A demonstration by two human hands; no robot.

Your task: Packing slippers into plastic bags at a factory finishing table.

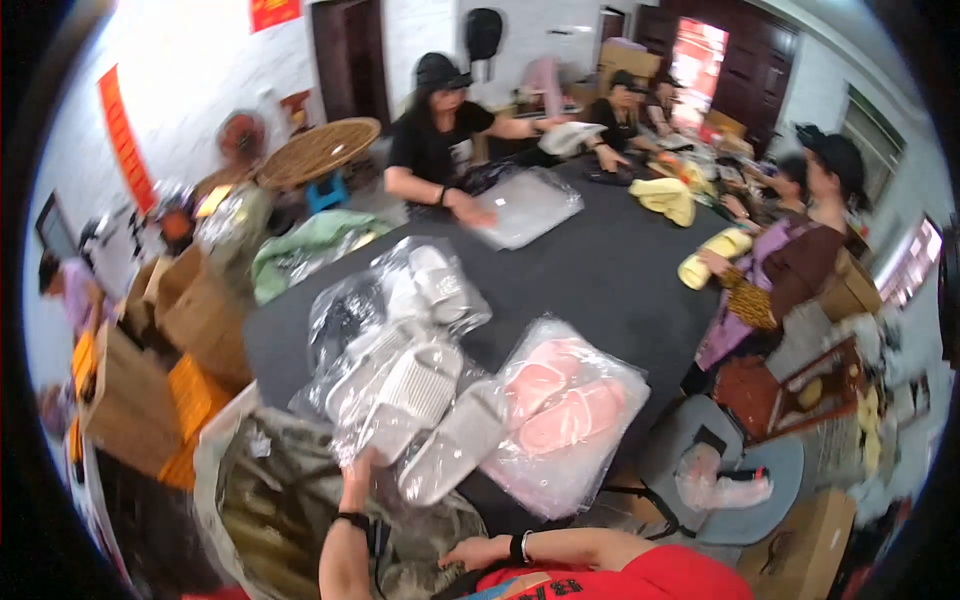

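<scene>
My left hand [360, 468] is closed at the near end of the bagged grey slippers [405, 395], by the table's front edge; its fingertips are partly hidden by the plastic. Another grey slipper [445, 460] lies tilted beside them, overlapping the edge. Lower down, close to my body, my right hand [478, 552] holds nothing that I can see, its fingers loosely stretched to the left above a large sack [225, 470]. A clear bag with pink slippers [570, 410] rests to the right of the grey ones. Farther back lie more bagged slippers, white [440, 285] and dark [345, 315].
Across the dark table [560, 285], a person in black [430, 140] handles clear plastic bags [530, 208]. Several others work along the right, one with a yellow item [712, 258]. Cardboard boxes [130, 400] stand at left; a grey chair [690, 440] is at right.
</scene>
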